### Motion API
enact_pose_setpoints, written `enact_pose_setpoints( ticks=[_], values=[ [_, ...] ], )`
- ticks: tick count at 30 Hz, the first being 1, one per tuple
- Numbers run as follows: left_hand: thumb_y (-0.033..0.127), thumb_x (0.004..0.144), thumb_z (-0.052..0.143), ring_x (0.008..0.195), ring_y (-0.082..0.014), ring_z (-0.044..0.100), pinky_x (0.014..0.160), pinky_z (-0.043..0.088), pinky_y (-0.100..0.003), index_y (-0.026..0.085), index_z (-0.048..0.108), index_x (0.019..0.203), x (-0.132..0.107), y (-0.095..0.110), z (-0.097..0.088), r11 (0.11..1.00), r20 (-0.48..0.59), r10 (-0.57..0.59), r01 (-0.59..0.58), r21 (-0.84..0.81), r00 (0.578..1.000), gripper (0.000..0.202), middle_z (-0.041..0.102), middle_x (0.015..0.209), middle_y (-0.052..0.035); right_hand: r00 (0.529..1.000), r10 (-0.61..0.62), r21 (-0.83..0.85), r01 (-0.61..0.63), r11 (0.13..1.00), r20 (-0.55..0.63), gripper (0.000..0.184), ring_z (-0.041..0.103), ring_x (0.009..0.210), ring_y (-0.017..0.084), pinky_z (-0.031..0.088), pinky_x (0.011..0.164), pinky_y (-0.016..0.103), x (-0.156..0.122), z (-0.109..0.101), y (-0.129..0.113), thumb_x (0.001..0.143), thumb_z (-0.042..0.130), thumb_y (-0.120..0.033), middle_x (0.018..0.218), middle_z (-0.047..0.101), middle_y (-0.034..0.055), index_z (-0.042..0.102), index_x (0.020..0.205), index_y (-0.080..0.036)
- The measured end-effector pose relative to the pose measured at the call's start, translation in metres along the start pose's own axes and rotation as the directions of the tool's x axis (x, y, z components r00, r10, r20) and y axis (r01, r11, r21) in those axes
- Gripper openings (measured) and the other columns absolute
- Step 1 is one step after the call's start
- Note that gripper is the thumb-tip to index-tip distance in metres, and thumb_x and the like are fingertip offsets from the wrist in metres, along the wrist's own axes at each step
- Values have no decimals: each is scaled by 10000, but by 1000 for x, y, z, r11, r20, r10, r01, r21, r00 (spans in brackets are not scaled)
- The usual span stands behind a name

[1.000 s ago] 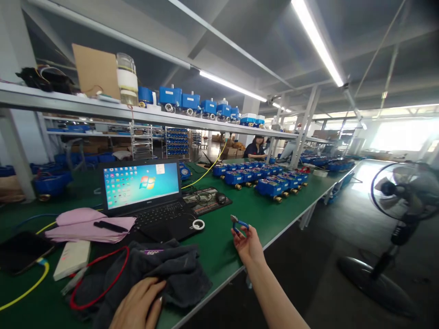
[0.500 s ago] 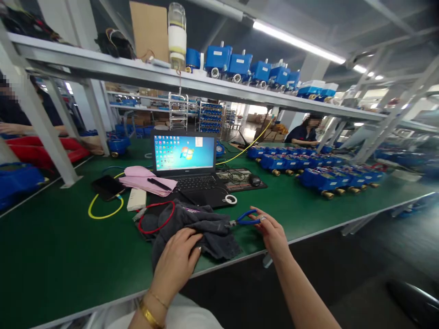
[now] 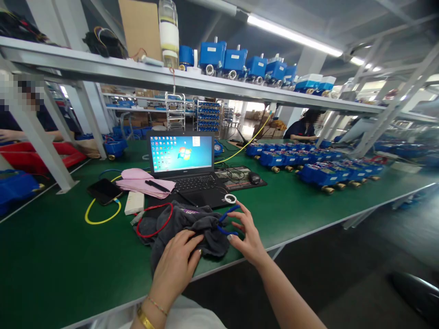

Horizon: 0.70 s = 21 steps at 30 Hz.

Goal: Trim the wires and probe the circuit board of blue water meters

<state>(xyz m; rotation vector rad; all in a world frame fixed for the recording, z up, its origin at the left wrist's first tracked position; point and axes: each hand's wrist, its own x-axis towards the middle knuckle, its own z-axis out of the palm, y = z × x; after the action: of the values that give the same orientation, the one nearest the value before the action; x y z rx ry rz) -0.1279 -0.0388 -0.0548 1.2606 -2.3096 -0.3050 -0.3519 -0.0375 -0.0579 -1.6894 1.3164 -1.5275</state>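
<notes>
A dark grey cloth (image 3: pixel 214 240) lies bunched at the table's front edge, before the laptop. My left hand (image 3: pixel 180 253) rests over its near side, fingers and thumb closed on the fabric. At the cloth's right end are blue-handled pliers (image 3: pixel 223 230), handles spread and jaws hidden in the folds. My right hand (image 3: pixel 248 235) has its index finger at the upper handle and its thumb at the lower one, in a loose grip. A red cable (image 3: pixel 170 214) loops over the cloth's left part.
Behind the cloth stands an open laptop (image 3: pixel 181 155), a white ring (image 3: pixel 230 198) on its right corner. Pink cloth (image 3: pixel 144 183), a phone (image 3: pixel 104 191) and a white box (image 3: pixel 135 203) lie left. A mouse (image 3: pixel 254 177) and rows of blue valve units (image 3: pixel 318 177) are right. Two people sit beyond.
My right hand has moved left with the pliers, and their jaws have gone from the cloth's edge into its folds. The cloth's right end is more bunched. My left hand stays on the cloth.
</notes>
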Motion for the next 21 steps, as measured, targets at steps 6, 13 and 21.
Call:
enact_pose_setpoints(
  ticks=[6,13,21],
  values=[
    [234,875,477,1168,-228,512,1011,438,-455,277,540,1262,0,-1,1,1000,-5,6,-6,1,1000,395,576,1228,-59,922,257,425,-117,898,-289,223,612,837,173,499,754,290,9,-4,18,605,749,-316,1073,588,65,666,768,-188],
    [236,857,502,1144,-238,547,991,466,-452,264,627,1156,-1,-2,1,999,-56,26,-25,30,998,326,607,1202,-68,806,477,692,-119,712,-352,276,597,663,124,485,544,222,19,-16,30,693,605,-469,853,640,24,579,754,-201],
    [327,854,479,1105,-235,596,929,520,-441,318,647,1129,1,-18,7,988,-129,113,-98,119,985,321,641,1180,-35,860,428,691,-130,711,-279,414,622,775,181,528,656,301,22,-19,19,750,470,-594,906,615,55,600,830,-210]
  ],
)
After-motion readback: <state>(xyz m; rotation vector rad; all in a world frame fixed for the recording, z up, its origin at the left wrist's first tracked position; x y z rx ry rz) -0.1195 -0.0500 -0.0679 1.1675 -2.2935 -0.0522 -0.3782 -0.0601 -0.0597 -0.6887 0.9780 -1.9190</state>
